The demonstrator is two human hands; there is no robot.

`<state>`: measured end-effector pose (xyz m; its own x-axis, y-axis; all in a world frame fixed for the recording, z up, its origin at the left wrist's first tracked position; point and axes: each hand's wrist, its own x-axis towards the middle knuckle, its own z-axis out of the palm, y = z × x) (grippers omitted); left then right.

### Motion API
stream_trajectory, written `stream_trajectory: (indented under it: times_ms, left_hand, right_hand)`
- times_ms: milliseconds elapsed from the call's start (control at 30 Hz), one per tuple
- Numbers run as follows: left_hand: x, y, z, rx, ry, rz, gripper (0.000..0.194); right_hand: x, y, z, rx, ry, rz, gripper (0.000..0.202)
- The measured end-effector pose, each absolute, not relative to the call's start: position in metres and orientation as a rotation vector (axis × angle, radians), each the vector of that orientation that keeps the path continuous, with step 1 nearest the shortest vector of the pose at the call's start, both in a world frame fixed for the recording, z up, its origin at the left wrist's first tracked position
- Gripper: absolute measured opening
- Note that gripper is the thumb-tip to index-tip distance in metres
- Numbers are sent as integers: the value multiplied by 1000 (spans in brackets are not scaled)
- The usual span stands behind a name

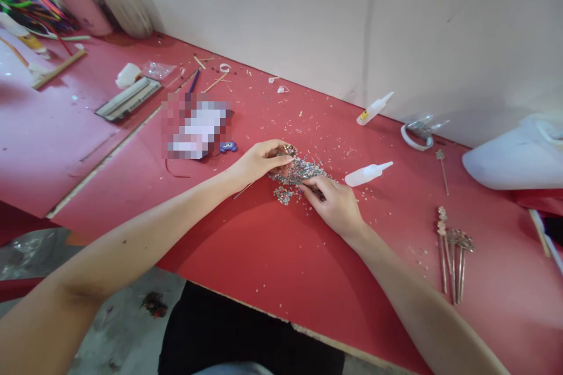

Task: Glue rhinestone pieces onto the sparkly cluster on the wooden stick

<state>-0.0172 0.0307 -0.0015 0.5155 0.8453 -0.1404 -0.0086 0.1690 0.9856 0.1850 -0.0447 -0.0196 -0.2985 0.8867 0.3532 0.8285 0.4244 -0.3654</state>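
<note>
My left hand is closed around a hairpin with a gold, ornate head; its thin stick shows below the wrist. Just under it spreads a pile of small glittering rhinestones on the red table. My right hand is pinched at the pile's near edge around a slim dark tool, mostly hidden by the fingers. A smaller cluster of rhinestones lies between the hands, nearer to me. Beside the right hand lies a white glue bottle.
Finished-looking hairpins lie at the right, a single hairpin behind them. Another glue bottle, a tape roll and a white container stand or lie along the wall. A blurred-out phone-like object and a box are left.
</note>
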Motion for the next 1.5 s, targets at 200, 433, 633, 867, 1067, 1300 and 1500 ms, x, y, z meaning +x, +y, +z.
stream_trajectory:
  times_ms: [200, 433, 633, 867, 1067, 1300, 1500]
  left_hand:
    - [-17, 30, -1, 1246, 835, 717, 8]
    - [-17, 31, 1, 1233, 841, 712, 7]
    - [-17, 31, 0, 1253, 838, 697, 4]
    - [-19, 30, 3, 1233, 838, 693, 8]
    - [-21, 24, 10, 1240, 752, 643, 11]
    - [-20, 25, 11, 1272, 732, 661, 10]
    - [-21, 25, 10, 1222, 725, 637, 12]
  right_hand:
    - [185, -45, -20, -1434, -2180, 169, 12]
    - [190, -48, -14, -1403, -2051, 354, 12]
    - [215, -46, 3, -1239, -2213, 813, 13]
    - [220, -44, 3, -1267, -2174, 760, 14]
    - [213, -44, -1, -1224, -2168, 628, 13]
    - [208, -45, -9, -1246, -2152, 498, 14]
    - [204, -46, -9, -1269, -2160, 476, 17]
